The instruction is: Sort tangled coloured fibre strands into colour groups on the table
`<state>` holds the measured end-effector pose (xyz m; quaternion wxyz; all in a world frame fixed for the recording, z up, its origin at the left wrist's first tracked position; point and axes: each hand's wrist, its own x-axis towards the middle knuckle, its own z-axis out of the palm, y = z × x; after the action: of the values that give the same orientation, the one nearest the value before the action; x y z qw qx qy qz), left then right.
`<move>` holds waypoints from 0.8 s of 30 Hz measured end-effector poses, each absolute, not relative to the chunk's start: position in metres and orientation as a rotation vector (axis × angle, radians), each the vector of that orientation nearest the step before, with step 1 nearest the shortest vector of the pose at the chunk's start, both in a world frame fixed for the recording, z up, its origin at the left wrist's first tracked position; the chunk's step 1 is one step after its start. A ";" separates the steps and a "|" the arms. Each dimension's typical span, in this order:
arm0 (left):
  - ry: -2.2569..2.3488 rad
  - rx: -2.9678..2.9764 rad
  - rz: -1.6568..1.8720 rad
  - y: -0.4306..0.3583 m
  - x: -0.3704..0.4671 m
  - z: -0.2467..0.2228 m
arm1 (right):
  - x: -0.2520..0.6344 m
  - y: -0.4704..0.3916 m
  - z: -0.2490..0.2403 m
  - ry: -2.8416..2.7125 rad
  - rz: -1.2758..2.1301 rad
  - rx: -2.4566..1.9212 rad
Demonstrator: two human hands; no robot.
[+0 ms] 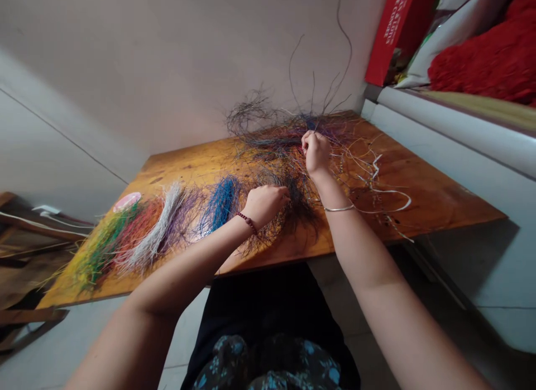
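My right hand (315, 151) is closed over a tangled heap of mixed threads (268, 136) at the back of the table. A few long dark strands (313, 94) stick up just above its fist. Lower and to the left, my left hand (268, 204) is curled over a bundle of dark grey threads (304, 203); its fingertips are partly hidden. Beside that hand lies a blue thread bundle (224, 200). Further left are purple threads (186, 214), a white bundle (157, 233), red-orange threads (136, 233) and a green and yellow bundle (94, 253).
The wooden table (444, 211) stands against a pale wall (167, 60). White cord (393, 193) and loose strands lie on its right side. A pink round object (127, 202) is at the left edge. A red box (391, 38) and red fluffy cloth (486, 60) sit at upper right.
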<state>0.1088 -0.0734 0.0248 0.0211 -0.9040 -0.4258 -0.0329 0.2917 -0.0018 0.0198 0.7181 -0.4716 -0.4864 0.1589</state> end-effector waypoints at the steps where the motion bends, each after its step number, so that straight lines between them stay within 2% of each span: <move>1: -1.325 -2.798 -0.105 -0.073 0.108 0.023 | 0.291 -0.002 0.020 -1.077 0.359 -1.038; 7: -1.301 -2.781 -0.208 -0.077 0.109 0.020 | 0.293 0.000 0.022 -1.076 0.363 -1.005; 17: -1.282 -2.819 -0.056 -0.075 0.122 0.020 | 0.292 -0.006 0.028 -1.089 0.400 -1.008; 24: -1.232 -2.863 -0.103 -0.076 0.123 0.018 | 0.294 -0.006 0.028 -1.067 0.350 -1.069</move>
<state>0.1229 -0.0764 0.0181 0.0114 -0.9180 -0.3949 -0.0331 0.2940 -0.0060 0.0276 0.7143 -0.4827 -0.4815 0.1578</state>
